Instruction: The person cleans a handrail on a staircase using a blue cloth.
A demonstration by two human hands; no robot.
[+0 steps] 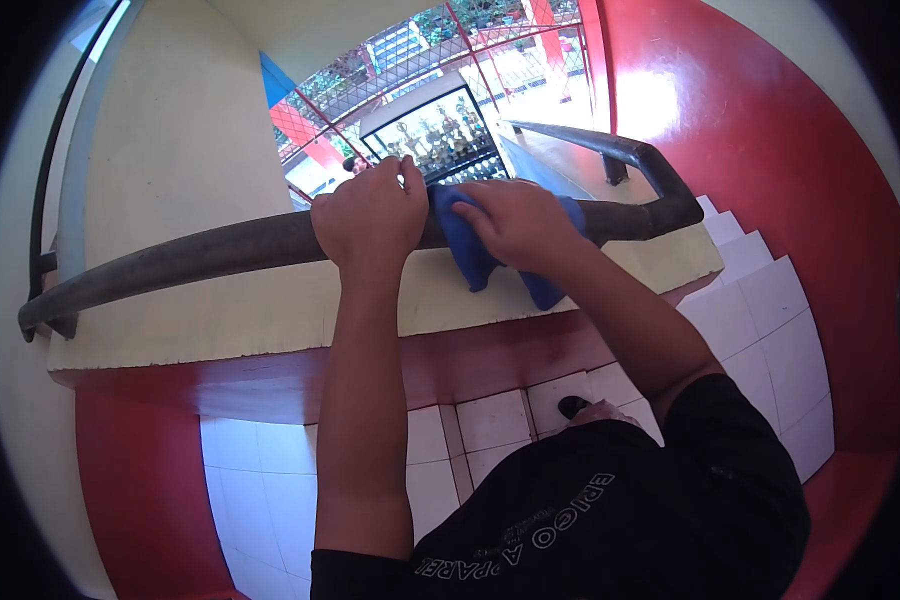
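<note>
A dark handrail (pixel 220 250) runs across the view along the top of a low cream-coloured wall. My left hand (pixel 370 215) is closed over the rail near its middle, fingers curled to the far side. Just to its right, my right hand (pixel 518 225) presses a blue cloth (pixel 460 240) onto the rail. The cloth drapes over the near side, with two ends hanging down against the wall top. Part of it is hidden under my right palm.
White tiled steps (pixel 760 290) climb on the right beside a red wall (pixel 730 110). More white tiles lie below the cream ledge (pixel 200 325). Beyond the rail stand a display case with trophies (pixel 440 140), red-framed mesh, and a person (pixel 354 165), partly hidden.
</note>
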